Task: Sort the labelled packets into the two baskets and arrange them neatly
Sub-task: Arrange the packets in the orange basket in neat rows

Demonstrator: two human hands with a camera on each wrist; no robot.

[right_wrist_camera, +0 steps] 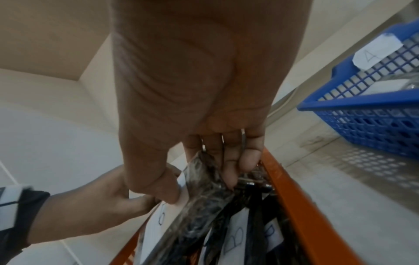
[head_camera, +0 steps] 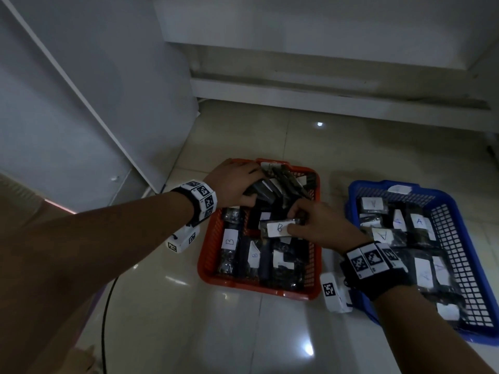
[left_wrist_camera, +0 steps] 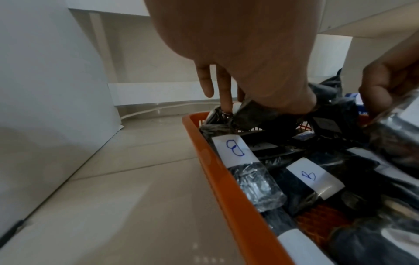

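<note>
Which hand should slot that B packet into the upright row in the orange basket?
Right, probably. The right hand already pinches the B packet over the orange basket, while the left hand holds the standing packets at the far end.

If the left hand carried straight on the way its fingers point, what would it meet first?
Probably the far wall of the orange basket: the left hand already presses on upright packets leaning there, fingers aimed past them; depth is unclear.

Two baskets: one orange [head_camera: 208,255], one blue [head_camera: 456,255]; two hands [head_camera: 321,222]
</note>
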